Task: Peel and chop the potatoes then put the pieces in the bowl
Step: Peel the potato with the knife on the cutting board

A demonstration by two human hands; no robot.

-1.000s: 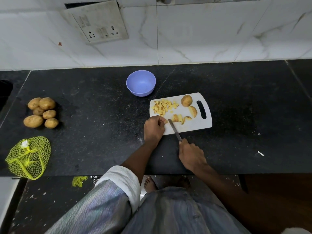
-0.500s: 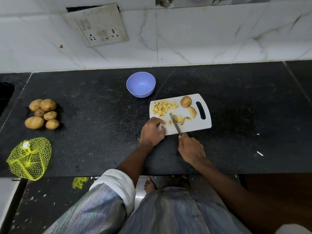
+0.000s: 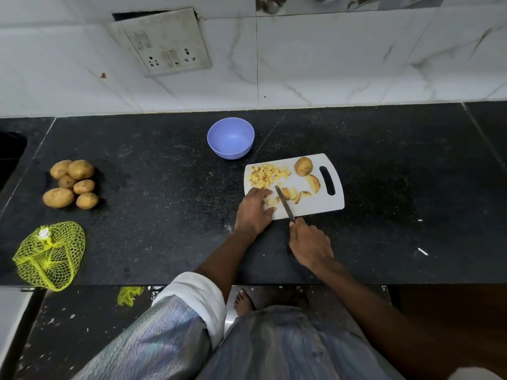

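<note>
A white cutting board (image 3: 315,208) lies on the black counter. On it sit a pile of diced potato (image 3: 266,175), a whole unpeeled potato (image 3: 303,166), a potato half (image 3: 315,183) and a few thick slices (image 3: 292,193). My right hand (image 3: 310,245) grips the handle of a knife (image 3: 284,202), whose blade lies on the board just left of the slices. My left hand (image 3: 253,211) rests on the board's near left corner, fingertips touching a couple of small cut pieces (image 3: 271,202). The lilac bowl (image 3: 231,138) behind the board is empty.
Several whole potatoes (image 3: 71,183) are heaped at the counter's left. A yellow net bag (image 3: 49,255) lies near the front left edge. A dark sink opening (image 3: 11,152) sits at far left. Behind the counter is a tiled wall with a socket plate (image 3: 164,42).
The knife blade has moved farther onto the board, up against the slices. My left hand has flattened from a curled grip and lies beside the loose pieces.
</note>
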